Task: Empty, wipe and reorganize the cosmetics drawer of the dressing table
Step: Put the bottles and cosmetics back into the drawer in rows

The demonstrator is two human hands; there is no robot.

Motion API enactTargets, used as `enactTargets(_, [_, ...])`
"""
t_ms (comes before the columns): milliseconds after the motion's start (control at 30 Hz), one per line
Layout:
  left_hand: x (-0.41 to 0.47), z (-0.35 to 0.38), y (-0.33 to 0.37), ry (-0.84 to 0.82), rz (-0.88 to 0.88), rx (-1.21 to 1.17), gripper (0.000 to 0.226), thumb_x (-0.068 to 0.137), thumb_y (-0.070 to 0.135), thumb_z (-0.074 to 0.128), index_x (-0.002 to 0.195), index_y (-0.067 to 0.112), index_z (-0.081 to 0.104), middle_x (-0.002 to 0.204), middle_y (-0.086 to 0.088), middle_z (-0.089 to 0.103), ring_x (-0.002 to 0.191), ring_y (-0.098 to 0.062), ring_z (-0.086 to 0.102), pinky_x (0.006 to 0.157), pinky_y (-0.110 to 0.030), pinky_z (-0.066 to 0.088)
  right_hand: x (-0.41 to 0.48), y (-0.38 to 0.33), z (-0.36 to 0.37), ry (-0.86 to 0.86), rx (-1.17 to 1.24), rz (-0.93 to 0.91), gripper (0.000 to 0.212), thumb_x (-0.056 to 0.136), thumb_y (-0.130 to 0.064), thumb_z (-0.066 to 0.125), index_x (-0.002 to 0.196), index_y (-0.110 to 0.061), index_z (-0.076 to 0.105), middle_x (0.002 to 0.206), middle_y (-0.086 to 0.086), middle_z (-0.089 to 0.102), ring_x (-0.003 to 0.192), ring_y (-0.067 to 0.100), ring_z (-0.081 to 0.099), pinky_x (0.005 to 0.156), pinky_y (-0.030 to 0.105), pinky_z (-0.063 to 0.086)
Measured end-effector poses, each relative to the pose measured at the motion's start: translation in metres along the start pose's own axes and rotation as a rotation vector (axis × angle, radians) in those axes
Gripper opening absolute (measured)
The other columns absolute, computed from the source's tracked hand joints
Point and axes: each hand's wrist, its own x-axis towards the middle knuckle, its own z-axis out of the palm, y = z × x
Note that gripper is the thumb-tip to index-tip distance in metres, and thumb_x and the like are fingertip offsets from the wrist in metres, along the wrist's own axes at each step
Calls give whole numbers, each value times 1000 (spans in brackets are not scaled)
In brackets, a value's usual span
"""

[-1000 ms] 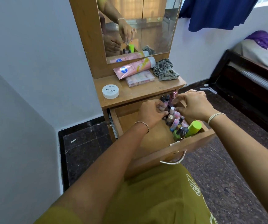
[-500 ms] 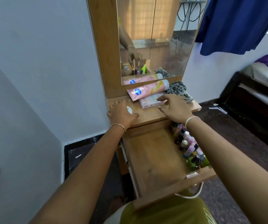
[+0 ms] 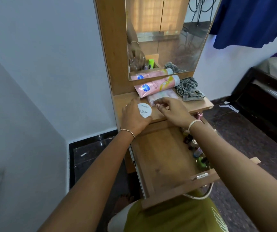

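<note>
Small bottles (image 3: 198, 154) already stood at 3 o'clock in the open drawer (image 3: 161, 161), while the left hand (image 3: 132, 116) clasped the white jar (image 3: 144, 110) on the worktop (image 3: 193, 104) and the right hand (image 3: 174, 111), its grip apart, hovered at the palette (image 3: 163, 96), both seemingly not yet returned.

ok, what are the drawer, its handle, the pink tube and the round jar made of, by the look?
Drawer: wood-look board, probably laminate, matte; even grain, square-cut edges.
Handle: likely metal; a thin, shiny curved bar.
Pink tube: soft plastic, glossy; bright highlights and a flat sealed end.
Round jar: likely white plastic; smooth satin lid with printed text.
</note>
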Motion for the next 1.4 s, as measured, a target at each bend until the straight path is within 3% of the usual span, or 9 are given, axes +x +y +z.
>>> enactTargets(67, [-10, 6, 10, -30, 48, -31, 75, 66, 33, 81, 128, 15, 44, 119, -6, 59, 112, -26, 51, 94, -36, 44, -9, -3, -8, -38, 53, -27, 29, 98, -26, 50, 119, -12, 65, 112, 0, 68, 98, 14, 61, 86, 30, 49])
enactTargets(200, [-30, 21, 26, -69, 98, -126, 78, 61, 36, 81, 126, 16, 44, 111, -4, 63, 107, -28, 56, 91, -43, 48, -30, 6, -29, -129, 67, -34, 26, 97, -22, 53, 116, -8, 65, 110, 4, 66, 94, 13, 60, 79, 13, 45])
enactTargets(300, [-45, 31, 36, -100, 135, -181, 79, 62, 29, 84, 129, 14, 44, 115, -5, 62, 109, -26, 56, 92, -40, 47, -50, 15, -43, -191, 169, 71, 22, 94, -18, 58, 115, -10, 62, 103, 8, 67, 86, 13, 65, 76, 26, 56])
enactTargets(433, [-66, 44, 40, -195, 139, -189, 83, 61, 27, 87, 132, 14, 46, 121, -4, 59, 111, -21, 55, 92, -34, 47, -79, 26, -55, -256, 228, 176, 23, 91, -9, 62, 114, -7, 61, 98, 11, 70, 81, 16, 68, 71, 26, 58])
enactTargets(567, [-83, 57, 30, -403, -46, -327, 57, 76, 16, 79, 127, 6, 55, 120, -8, 64, 101, -14, 61, 87, -24, 50, -104, 40, -58, -368, 86, 181, 23, 89, -12, 65, 113, -14, 64, 100, 1, 72, 89, 12, 68, 75, 23, 57])
enactTargets(700, [-91, 77, 15, -467, -163, -402, 32, 85, 4, 67, 117, 2, 61, 116, -15, 67, 106, -25, 64, 92, -41, 53, -115, 46, -49, -430, -59, 157, 17, 87, -13, 68, 100, -23, 63, 95, -5, 70, 90, 14, 65, 72, 18, 49])
enactTargets(833, [-95, 99, 6, -496, -250, -381, 25, 87, 2, 64, 112, 2, 63, 115, -16, 67, 108, -29, 64, 94, -48, 51, -118, 43, -42, -445, -317, 114, 26, 85, -18, 71, 109, -14, 64, 100, -3, 66, 87, 10, 59, 73, 17, 40])
enactTargets(967, [-100, 111, 6, -529, -285, -314, 17, 86, 5, 66, 102, 10, 66, 107, -10, 69, 103, -26, 66, 89, -45, 54, -118, 40, -35, -515, -512, 91, 28, 81, -19, 75, 108, -14, 68, 105, 0, 69, 95, 17, 62, 82, 28, 51])
enactTargets(1400, [-102, 130, 15, -534, -237, -184, 16, 82, 9, 71, 97, 7, 66, 100, -9, 71, 96, -22, 67, 86, -39, 55, -117, 46, -24, -558, -787, 4, 20, 87, -24, 67, 106, -26, 71, 106, 2, 66, 105, 22, 57, 78, 30, 51])
